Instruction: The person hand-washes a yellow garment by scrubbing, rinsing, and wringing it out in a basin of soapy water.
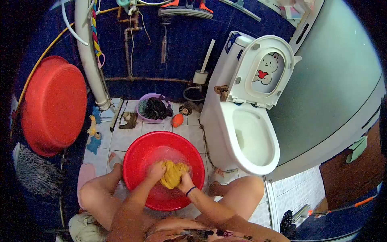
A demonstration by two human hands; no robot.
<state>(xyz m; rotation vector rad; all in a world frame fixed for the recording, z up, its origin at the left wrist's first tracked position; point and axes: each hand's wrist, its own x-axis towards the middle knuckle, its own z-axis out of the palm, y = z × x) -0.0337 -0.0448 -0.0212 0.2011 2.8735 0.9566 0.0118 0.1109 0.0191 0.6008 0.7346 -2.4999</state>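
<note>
A yellow cloth (173, 174), wet and bunched up, is between my hands over the red basin (137, 147). My left hand (156, 172) is closed on the cloth's left side. On the lower right side, my right hand (185, 182) grips it too, with a dark band (191, 190) around that wrist. Foamy water (169, 153) shows in the basin beyond the cloth. The fingertips are partly hidden in the folds. My bent knees are on either side of the basin.
The white toilet (258, 161) stands at right with its lid raised. A purple bin (142, 115) holding a black bag and an orange-red object (177, 120) lie behind the basin. A large red tub (56, 105) leans at left, above a grey mop head (36, 171).
</note>
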